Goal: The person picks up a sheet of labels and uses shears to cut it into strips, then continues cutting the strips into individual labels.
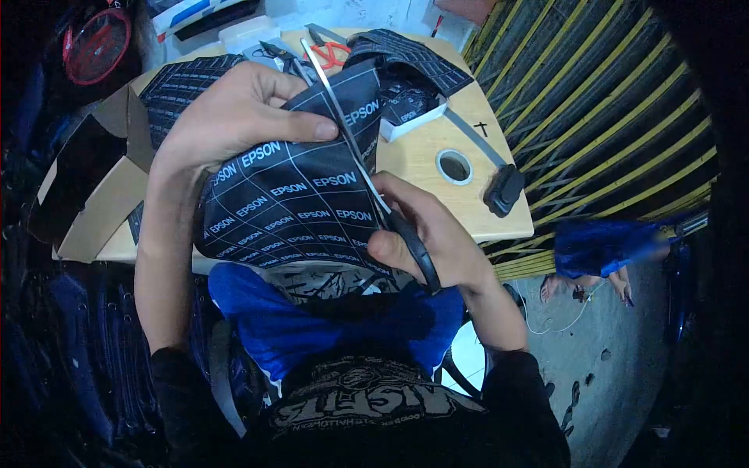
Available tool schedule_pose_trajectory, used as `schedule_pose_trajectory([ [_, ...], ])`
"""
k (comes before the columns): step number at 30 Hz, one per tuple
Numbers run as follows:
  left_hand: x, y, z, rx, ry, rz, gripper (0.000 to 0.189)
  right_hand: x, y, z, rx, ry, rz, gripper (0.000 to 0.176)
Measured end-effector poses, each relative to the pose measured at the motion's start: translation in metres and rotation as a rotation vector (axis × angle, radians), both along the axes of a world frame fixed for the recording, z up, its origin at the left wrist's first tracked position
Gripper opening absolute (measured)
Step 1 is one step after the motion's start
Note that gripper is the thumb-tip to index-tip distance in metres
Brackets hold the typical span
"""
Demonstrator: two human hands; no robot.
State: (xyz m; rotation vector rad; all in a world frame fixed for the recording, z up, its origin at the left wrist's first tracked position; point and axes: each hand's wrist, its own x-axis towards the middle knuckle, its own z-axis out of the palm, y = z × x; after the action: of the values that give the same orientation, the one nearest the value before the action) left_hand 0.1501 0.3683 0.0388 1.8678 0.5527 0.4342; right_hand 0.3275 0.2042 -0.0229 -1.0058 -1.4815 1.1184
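My left hand (253, 113) pinches the upper left part of a black fabric sheet (292, 199) printed with white EPSON labels and grid lines. The sheet hangs over my lap in front of the table edge. In my right hand (433, 230) is a pair of scissors (343, 117) with black handles. Its long blades point up and left, lying along the sheet's right side, close to my left thumb. Whether the blades are fully closed cannot be made out.
On the wooden table (499, 210) are a tape roll (454, 167), a black clip-like object (505, 189) on a strap, a white box (413, 117), more printed fabric (409, 58) and red-handled scissors (331, 54). An open cardboard box (117, 183) stands left. Another person's feet (581, 288) show at right.
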Motion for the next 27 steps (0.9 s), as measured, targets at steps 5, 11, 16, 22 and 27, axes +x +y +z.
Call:
schedule_pose_trajectory([
  [5,0.006,0.015,0.003,-0.055,-0.002,0.001,0.027,0.010,0.017,0.008,0.038,-0.265,-0.068,0.045],
  [11,0.005,0.030,-0.004,-0.052,0.008,0.016,0.026,0.008,0.031,0.003,-0.027,-0.128,-0.043,0.048],
  [16,0.008,0.041,-0.007,0.004,0.031,-0.019,0.025,0.009,0.047,-0.012,0.053,-0.076,-0.044,0.049],
  [22,0.012,0.046,-0.007,-0.048,-0.017,-0.033,0.025,0.012,0.051,-0.007,-0.077,-0.100,-0.044,0.050],
  [27,0.013,0.046,-0.011,0.022,-0.061,-0.031,0.024,0.011,0.054,-0.011,0.010,-0.036,-0.013,0.049],
])
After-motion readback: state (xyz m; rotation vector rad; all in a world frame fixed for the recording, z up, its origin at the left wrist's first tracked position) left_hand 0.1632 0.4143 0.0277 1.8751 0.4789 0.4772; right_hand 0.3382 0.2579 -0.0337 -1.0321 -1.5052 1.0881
